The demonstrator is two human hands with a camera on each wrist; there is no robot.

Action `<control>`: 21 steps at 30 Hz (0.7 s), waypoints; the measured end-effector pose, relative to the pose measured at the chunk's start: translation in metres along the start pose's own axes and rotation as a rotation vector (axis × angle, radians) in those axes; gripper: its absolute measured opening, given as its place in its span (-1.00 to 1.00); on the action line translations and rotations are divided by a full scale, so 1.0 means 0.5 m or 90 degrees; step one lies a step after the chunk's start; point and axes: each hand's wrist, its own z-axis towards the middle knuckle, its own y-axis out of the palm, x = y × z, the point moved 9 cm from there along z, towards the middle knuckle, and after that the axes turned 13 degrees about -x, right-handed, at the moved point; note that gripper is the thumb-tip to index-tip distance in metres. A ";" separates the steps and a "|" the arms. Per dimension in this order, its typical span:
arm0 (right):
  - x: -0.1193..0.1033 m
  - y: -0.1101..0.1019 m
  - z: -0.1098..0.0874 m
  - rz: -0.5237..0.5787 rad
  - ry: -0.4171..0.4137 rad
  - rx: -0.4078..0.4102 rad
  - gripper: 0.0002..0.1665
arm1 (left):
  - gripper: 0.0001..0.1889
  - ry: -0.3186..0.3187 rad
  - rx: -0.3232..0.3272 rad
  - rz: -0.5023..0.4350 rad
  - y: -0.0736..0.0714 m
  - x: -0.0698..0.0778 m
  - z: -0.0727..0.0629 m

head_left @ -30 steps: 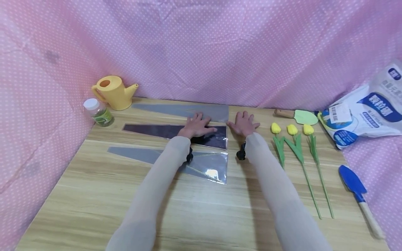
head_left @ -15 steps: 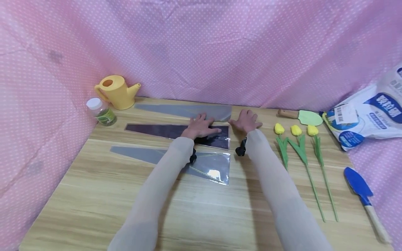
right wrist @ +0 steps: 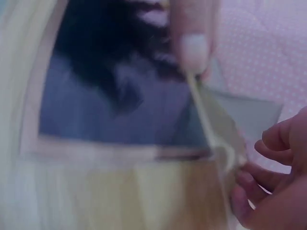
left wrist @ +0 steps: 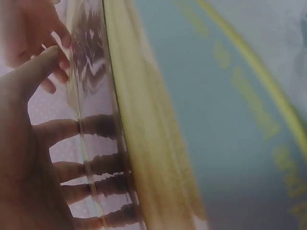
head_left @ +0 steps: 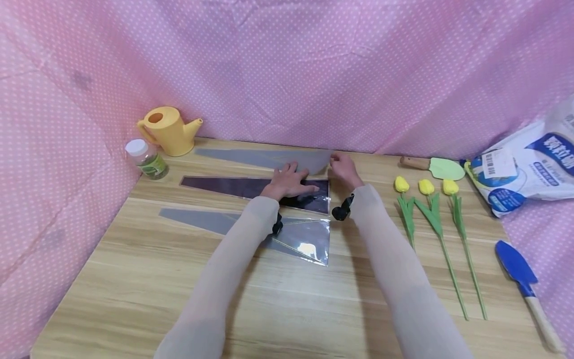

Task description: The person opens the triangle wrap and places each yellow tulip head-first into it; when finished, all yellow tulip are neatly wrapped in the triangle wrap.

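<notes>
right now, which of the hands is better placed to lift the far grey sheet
Probably the right hand: it curls at the wide end of the far grey sheet, while the left hand lies spread farther from that end.

Wood-grain table [head_left: 112, 279], far edge against a pink curtain [head_left: 278, 75] with white dots. Far left corner: yellow watering can [head_left: 172, 134], upright, spout to the right; just beside it, nearer the left edge, a clear jar [head_left: 150, 162], white lid on, green label. Right side: three yellow tulips [head_left: 430, 219] lay side by side, heads toward the curtain. Beyond them, a green trowel [head_left: 444, 169], wooden handle leftward, blade near a white-and-blue printed bag [head_left: 524, 164]. Nearer, at the right edge, lay a blue trowel [head_left: 515, 262], pale handle.
</notes>
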 end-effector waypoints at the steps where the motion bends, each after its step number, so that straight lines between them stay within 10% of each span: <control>1: 0.000 0.001 0.001 0.053 -0.004 -0.006 -0.44 | -0.16 0.002 -0.001 0.000 0.000 0.002 0.000; 9: 0.004 0.010 -0.003 0.287 0.047 -0.028 -0.44 | -0.40 0.043 0.005 -0.043 -0.024 0.008 0.005; 21: -0.020 0.013 -0.015 0.314 0.059 -0.046 -0.27 | -0.63 0.097 0.173 -0.448 -0.085 0.007 0.015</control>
